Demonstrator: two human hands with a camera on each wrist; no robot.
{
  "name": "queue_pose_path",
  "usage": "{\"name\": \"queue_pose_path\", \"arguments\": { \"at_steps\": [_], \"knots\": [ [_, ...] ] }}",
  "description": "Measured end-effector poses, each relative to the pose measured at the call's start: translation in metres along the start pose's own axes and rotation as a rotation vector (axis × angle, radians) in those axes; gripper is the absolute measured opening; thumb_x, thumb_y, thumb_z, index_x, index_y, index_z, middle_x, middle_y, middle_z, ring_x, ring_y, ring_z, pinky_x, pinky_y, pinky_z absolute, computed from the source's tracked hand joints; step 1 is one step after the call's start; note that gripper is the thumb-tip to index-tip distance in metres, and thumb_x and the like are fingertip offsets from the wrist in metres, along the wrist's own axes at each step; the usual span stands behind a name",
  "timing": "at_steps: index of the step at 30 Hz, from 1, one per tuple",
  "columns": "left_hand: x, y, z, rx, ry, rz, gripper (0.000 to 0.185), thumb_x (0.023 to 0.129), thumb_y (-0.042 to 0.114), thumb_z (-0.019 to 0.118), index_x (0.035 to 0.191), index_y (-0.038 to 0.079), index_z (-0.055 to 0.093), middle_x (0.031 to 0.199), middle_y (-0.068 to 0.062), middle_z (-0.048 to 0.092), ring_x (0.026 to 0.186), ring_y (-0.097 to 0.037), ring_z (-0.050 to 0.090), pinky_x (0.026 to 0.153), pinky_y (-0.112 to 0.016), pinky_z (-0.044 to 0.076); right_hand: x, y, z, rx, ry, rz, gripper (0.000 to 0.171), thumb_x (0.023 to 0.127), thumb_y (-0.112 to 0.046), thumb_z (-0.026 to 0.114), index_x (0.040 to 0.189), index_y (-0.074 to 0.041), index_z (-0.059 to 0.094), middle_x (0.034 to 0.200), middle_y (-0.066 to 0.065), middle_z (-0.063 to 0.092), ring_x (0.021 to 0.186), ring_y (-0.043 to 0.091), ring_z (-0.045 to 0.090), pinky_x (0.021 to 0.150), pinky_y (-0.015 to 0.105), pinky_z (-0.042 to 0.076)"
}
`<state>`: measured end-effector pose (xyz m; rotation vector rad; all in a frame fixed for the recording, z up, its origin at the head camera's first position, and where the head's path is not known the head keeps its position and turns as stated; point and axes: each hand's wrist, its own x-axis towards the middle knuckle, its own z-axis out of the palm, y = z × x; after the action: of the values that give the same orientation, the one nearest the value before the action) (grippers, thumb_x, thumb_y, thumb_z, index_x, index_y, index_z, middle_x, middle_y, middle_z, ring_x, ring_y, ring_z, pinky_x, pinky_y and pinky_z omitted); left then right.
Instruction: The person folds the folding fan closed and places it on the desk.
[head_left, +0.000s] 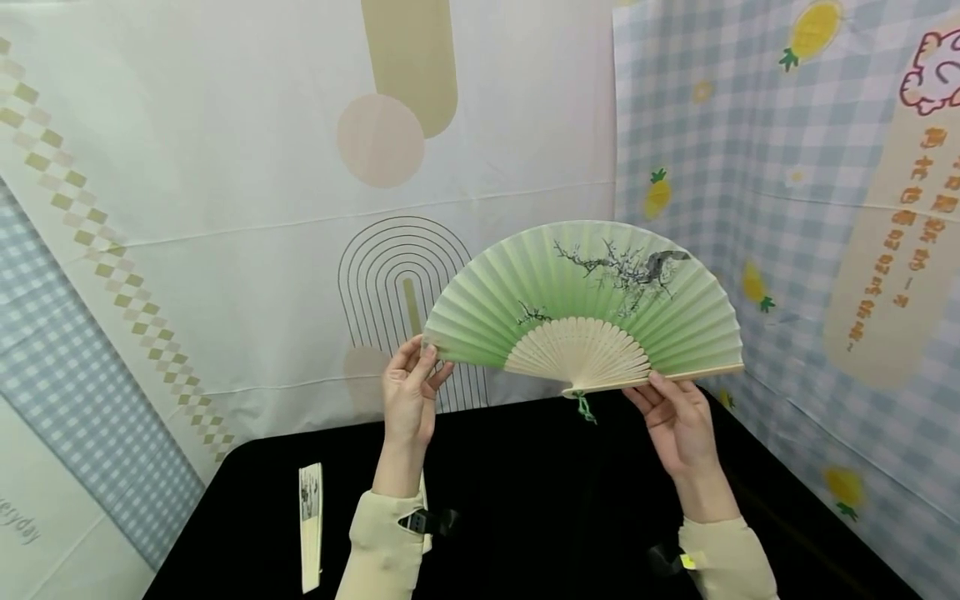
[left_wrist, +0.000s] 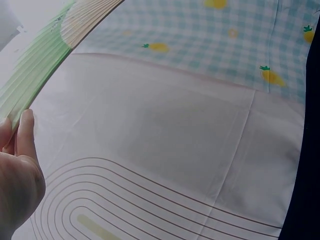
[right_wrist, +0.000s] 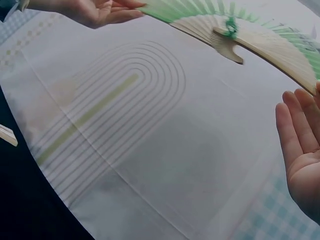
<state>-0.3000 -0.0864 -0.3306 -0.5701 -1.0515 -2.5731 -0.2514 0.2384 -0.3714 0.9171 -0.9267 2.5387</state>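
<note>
A green folding fan [head_left: 585,287] with pale ribs is spread wide above the black table, a dark branch pattern on its leaf and a green cord hanging from its pivot. My left hand [head_left: 411,387] pinches the fan's left edge between thumb and fingers. On the other side, my right hand [head_left: 678,421] holds the lower right guard stick, thumb in front and fingers behind. From the right wrist view, the fan [right_wrist: 260,45] shows its pivot end and cord, with the right hand [right_wrist: 305,155] at its guard. The left wrist view catches the left hand [left_wrist: 22,170] at the leaf's edge.
A folded fan [head_left: 311,529] lies on the black table [head_left: 540,483] at the left. Part of another pale object shows behind the left wrist. A white patterned cloth [head_left: 225,125] hangs at the back, and a blue checked cloth with pineapples [head_left: 675,125] hangs at the right.
</note>
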Motion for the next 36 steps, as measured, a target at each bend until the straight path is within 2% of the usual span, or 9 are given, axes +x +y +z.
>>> {"name": "queue_pose_path", "arguments": {
  "at_steps": [11,16,22,27,36],
  "knots": [
    [-0.007,0.001,0.000,-0.018,-0.017,-0.015,0.028,0.100,-0.009,0.055,0.103,0.012,0.073,0.104,-0.004,0.070,0.092,-0.016,0.070,0.079,-0.029,0.061,-0.001,0.022,0.012,-0.054,-0.098,0.044,0.039,0.106,0.009,0.034,0.131,0.003,0.062,0.125,0.015,0.068,0.113,0.025,0.067,0.100,0.038,0.053],
    [-0.011,0.001,-0.003,-0.020,-0.016,-0.027,0.029,0.100,-0.009,0.054,0.103,0.012,0.073,0.104,-0.004,0.070,0.093,-0.016,0.070,0.080,-0.029,0.061,-0.004,0.027,0.014,-0.116,-0.147,0.075,0.039,0.107,0.006,0.035,0.131,-0.003,0.064,0.125,0.009,0.068,0.114,0.021,0.067,0.099,0.035,0.053],
    [-0.014,0.002,-0.004,-0.024,-0.017,-0.045,0.025,0.100,-0.007,0.056,0.105,0.011,0.073,0.105,-0.005,0.069,0.093,-0.016,0.070,0.079,-0.029,0.061,-0.006,0.030,0.017,-0.102,-0.234,0.086,0.040,0.109,0.003,0.029,0.134,0.000,0.061,0.127,0.010,0.067,0.119,0.019,0.064,0.100,0.031,0.052],
    [-0.015,0.004,-0.006,-0.034,-0.017,-0.042,0.023,0.100,-0.005,0.058,0.105,0.010,0.073,0.105,-0.006,0.069,0.093,-0.017,0.070,0.080,-0.028,0.060,-0.006,0.035,0.019,-0.102,-0.226,0.100,0.041,0.110,-0.001,0.028,0.136,0.001,0.060,0.129,0.010,0.066,0.121,0.018,0.063,0.103,0.030,0.049],
    [-0.016,0.005,-0.011,-0.068,-0.014,-0.047,0.019,0.101,-0.001,0.058,0.106,0.011,0.073,0.106,-0.005,0.071,0.095,-0.016,0.072,0.084,-0.027,0.059,-0.009,0.042,0.026,-0.168,-0.141,0.117,0.038,0.111,-0.004,0.032,0.134,-0.002,0.063,0.126,0.008,0.069,0.119,0.015,0.064,0.100,0.027,0.051]
  ]
}}
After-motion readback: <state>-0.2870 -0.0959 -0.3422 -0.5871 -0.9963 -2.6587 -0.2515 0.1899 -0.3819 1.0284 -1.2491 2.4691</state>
